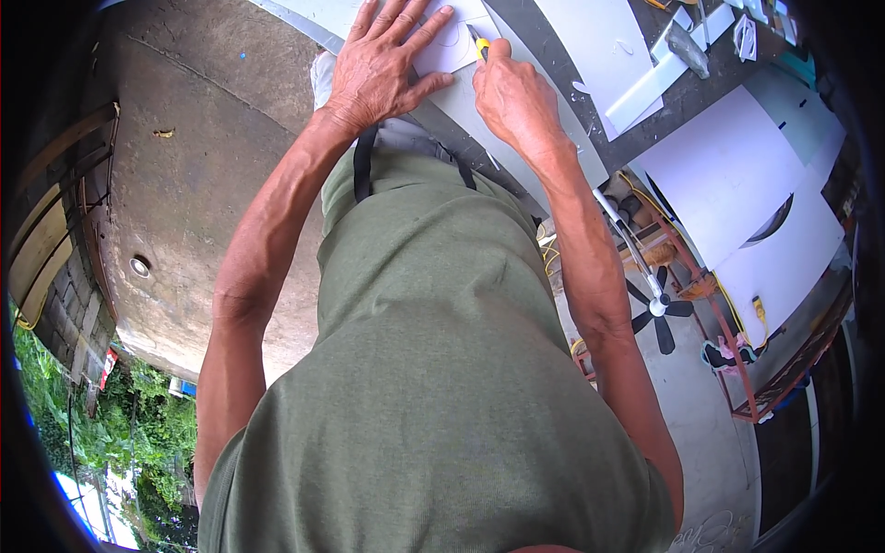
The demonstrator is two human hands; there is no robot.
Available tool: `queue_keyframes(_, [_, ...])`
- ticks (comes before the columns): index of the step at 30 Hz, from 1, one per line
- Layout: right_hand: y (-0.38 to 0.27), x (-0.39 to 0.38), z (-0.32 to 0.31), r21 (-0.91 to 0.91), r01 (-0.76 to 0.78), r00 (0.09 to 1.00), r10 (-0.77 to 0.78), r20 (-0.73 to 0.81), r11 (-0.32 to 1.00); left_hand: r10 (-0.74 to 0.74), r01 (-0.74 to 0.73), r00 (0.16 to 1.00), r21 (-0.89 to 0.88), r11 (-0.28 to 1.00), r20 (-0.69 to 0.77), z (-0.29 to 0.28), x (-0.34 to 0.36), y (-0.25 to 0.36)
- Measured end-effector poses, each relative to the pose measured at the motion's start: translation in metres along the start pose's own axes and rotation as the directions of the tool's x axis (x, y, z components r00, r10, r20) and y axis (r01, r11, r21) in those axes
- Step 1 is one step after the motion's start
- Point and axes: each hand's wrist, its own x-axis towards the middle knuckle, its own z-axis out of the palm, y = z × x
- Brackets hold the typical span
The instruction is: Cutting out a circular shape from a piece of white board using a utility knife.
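My left hand (380, 72) lies flat with its fingers spread, partly over a small white sheet (448, 61) at the top of the view. Curved lines are drawn on that sheet. In my right hand (521, 103) is a yellow utility knife (482, 45), gripped with the fingers closed round its handle. Its tip points up and to the left, over the right part of the sheet. Whether the blade touches the sheet I cannot tell. Beneath the sheet lies a larger pale board (573, 147), with my right wrist above it.
On the dark worktop (587, 109), right of my right hand, are white sheet pieces (599, 41), a long white strip (636, 100) and small scraps. Large white panels (728, 157) stand farther right, near a reddish metal frame (728, 387). A dark-bladed fan (658, 308) is beside my right forearm.
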Motion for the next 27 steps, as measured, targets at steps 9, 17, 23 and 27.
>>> queue_keyframes(9, [-0.005,-0.005,0.002,0.046,-0.085,0.995,0.083,0.049,0.995,-0.014,0.014,1.0,-0.026,1.0,0.002,0.001,-0.001,0.002])
queue_keyframes(17, [-0.007,-0.007,0.011,0.051,-0.084,0.996,0.085,-0.015,0.995,-0.015,0.015,1.0,-0.032,0.999,0.0,-0.001,0.0,0.002])
queue_keyframes(23, [-0.013,-0.011,0.011,0.122,-0.136,0.991,0.136,0.014,0.983,-0.016,0.016,1.0,-0.043,0.999,-0.008,-0.001,-0.002,0.004])
queue_keyframes(27, [-0.012,-0.013,0.013,0.169,-0.139,0.99,0.139,0.009,0.976,-0.011,0.011,1.0,-0.049,0.999,-0.015,0.001,-0.002,0.003])
